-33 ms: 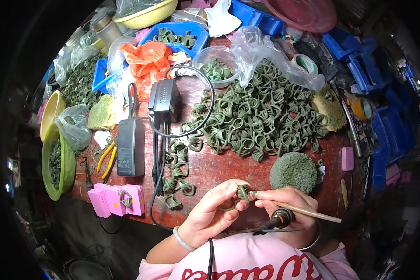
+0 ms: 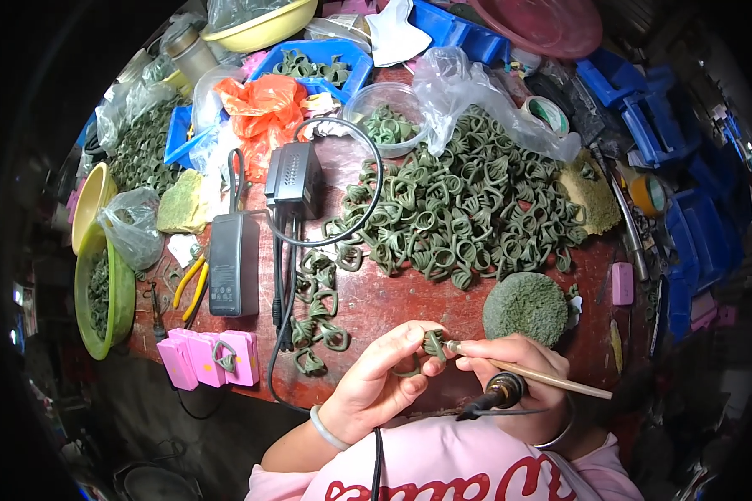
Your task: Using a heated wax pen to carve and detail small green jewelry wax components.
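Near the front edge of the table, my left hand [image 2: 380, 376] pinches a dark green ring [image 2: 434, 344] between thumb and fingers. My right hand [image 2: 526, 357] is closed on a slim wooden-handled tool [image 2: 564, 382], its tip at the ring. Below that handle, a dark pen-like tool [image 2: 504, 390] with a black cord also sits in the right hand; its working end is hidden. A large pile of similar green rings [image 2: 468, 200] lies beyond my hands, with several more in a short column to the left. Close to my right hand is a round green-dusted pad [image 2: 526, 309].
Black power adapters [image 2: 235, 263] with looping cables lie left of the pile, beside yellow-handled pliers [image 2: 190, 282]. Pink blocks [image 2: 209, 357] sit at the front left edge, one bearing a ring. Blue bins [image 2: 702, 238] line the right; a green basin [image 2: 104, 292] stands left.
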Action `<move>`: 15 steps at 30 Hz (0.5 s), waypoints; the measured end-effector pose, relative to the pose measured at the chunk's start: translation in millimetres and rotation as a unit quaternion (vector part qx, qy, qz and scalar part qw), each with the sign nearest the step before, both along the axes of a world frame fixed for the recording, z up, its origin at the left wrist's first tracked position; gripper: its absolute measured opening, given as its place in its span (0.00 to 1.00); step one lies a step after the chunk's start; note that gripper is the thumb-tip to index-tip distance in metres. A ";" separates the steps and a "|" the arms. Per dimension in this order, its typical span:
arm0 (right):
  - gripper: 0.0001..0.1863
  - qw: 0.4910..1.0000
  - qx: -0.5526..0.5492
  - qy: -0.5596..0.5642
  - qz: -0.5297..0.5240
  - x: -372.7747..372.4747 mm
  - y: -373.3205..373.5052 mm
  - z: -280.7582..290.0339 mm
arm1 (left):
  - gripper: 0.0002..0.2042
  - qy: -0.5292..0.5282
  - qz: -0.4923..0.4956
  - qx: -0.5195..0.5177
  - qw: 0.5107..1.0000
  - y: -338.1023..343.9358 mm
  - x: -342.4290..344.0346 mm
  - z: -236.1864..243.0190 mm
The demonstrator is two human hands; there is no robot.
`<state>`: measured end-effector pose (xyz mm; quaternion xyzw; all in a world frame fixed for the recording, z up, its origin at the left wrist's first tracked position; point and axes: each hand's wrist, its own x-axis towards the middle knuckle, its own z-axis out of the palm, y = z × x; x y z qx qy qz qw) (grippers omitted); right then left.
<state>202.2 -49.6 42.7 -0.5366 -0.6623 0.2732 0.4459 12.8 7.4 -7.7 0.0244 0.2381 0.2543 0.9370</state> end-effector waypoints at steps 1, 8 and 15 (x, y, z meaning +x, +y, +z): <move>0.15 1.000 0.000 0.000 -0.001 -1.2 0.1 0.7 | 0.14 -0.012 0.007 -0.006 1.000 -0.5 0.0 -2.7; 0.12 0.999 0.008 0.027 -0.025 3.9 -1.3 8.9 | 0.15 -0.099 0.017 -0.068 0.993 -0.2 -3.9 -13.6; 0.14 1.000 0.019 0.015 0.004 4.5 1.5 2.8 | 0.16 -0.144 0.004 -0.095 0.985 0.5 -4.7 -13.7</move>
